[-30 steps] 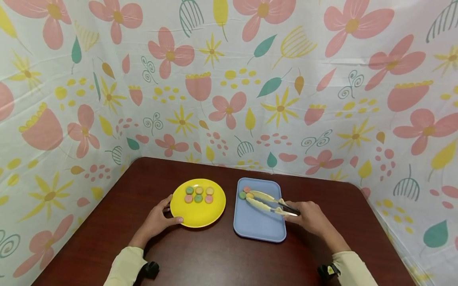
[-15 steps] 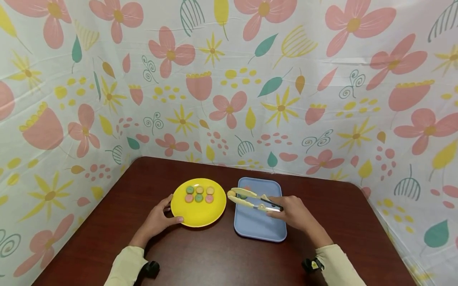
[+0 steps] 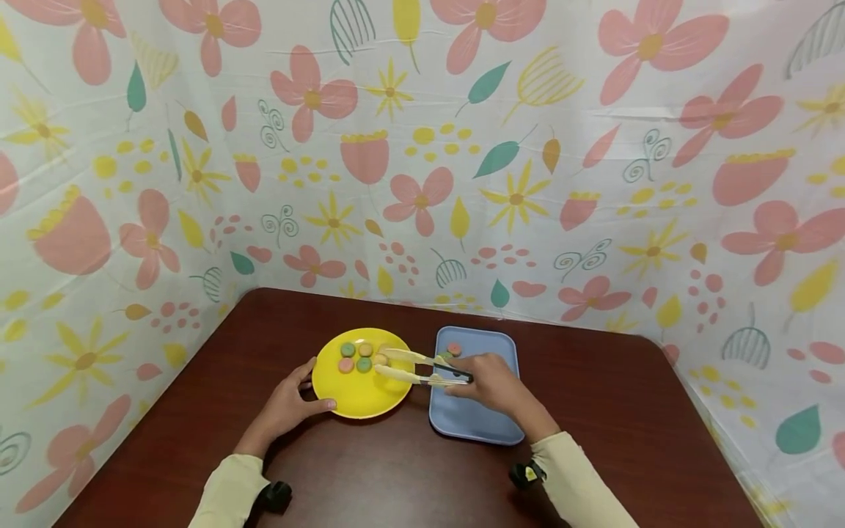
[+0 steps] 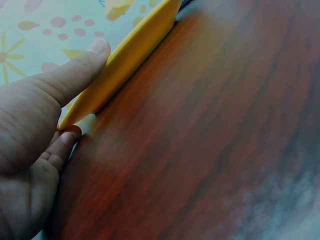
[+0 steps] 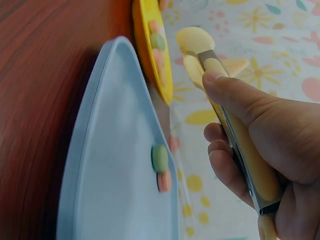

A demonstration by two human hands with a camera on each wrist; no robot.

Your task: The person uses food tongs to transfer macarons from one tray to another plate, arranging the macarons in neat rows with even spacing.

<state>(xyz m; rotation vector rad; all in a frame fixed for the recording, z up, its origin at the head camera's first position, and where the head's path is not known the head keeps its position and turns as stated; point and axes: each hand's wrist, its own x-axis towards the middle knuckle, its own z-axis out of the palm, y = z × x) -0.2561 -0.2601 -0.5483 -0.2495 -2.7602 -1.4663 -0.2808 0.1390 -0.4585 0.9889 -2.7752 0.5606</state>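
My left hand [image 3: 290, 403] holds the near-left rim of a yellow plate [image 3: 363, 402]. In the left wrist view its thumb [image 4: 82, 65] lies on the rim and fingers tuck beneath. Several small green, pink and yellow macarons [image 3: 364, 364] sit in rows on the plate. Metal tongs with cream-coloured tips [image 3: 397, 375] are gripped in my right hand [image 3: 491, 383]. Their tips reach over the plate's right side, with a yellow macaron [image 3: 381, 360] between them. They partly cover the macarons there.
A blue rectangular tray [image 3: 472, 419] lies right of the plate, beneath my right hand. At its far-left corner rest a pink macaron [image 3: 454, 349] and a green macaron [image 5: 160, 159]. The dark wooden table [image 3: 370, 477] meets a flowered cloth wall [image 3: 422, 264] behind.
My right hand has carried the tongs and a yellow macaron left, from the tray to over the plate. My left hand has stayed at the plate's rim.
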